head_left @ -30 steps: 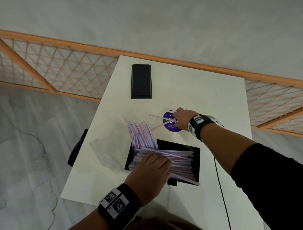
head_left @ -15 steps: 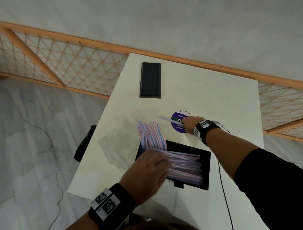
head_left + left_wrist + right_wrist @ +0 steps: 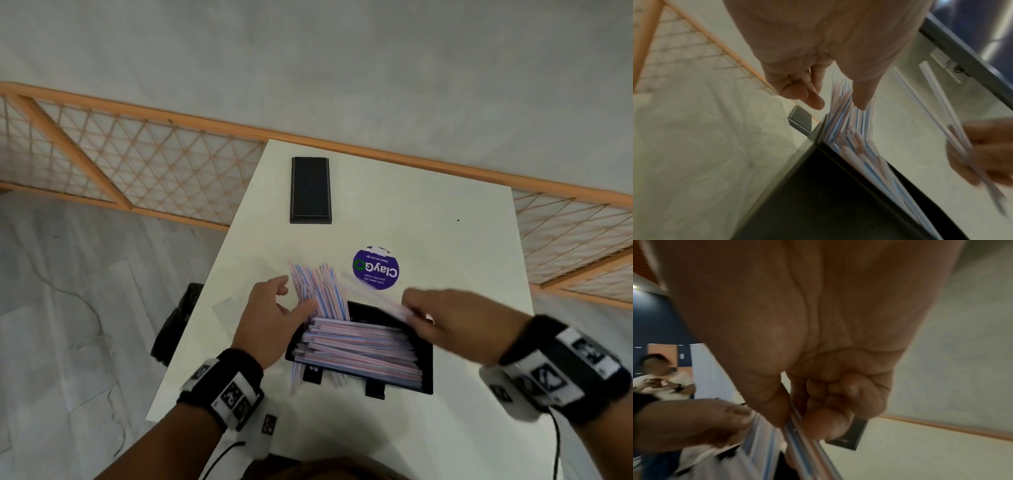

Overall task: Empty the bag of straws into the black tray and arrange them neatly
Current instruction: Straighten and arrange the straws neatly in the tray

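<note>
A black tray (image 3: 425,373) near the table's front edge holds a pile of striped straws (image 3: 356,349) lying lengthwise. A second bunch of straws (image 3: 322,291) lies crosswise, sticking out past the tray's far left corner. My left hand (image 3: 294,296) is at this bunch; the thumb (image 3: 863,97) rests on it and the loosely curled fingers (image 3: 805,95) stand just clear to the left. My right hand (image 3: 416,308) hovers over the tray's far right and pinches two loose straws (image 3: 370,291), blurred. The empty clear bag (image 3: 233,305) lies flat left of the tray.
A black rectangular box (image 3: 310,190) lies at the back of the white table (image 3: 428,222), with a round purple sticker (image 3: 376,268) beyond the tray. A dark object (image 3: 178,325) sits below the table's left edge. A wooden lattice rail (image 3: 137,164) runs behind.
My right hand picked up the loose straws by the sticker and carried them back over the tray. My left hand left the pile in the tray and moved to the crosswise bunch.
</note>
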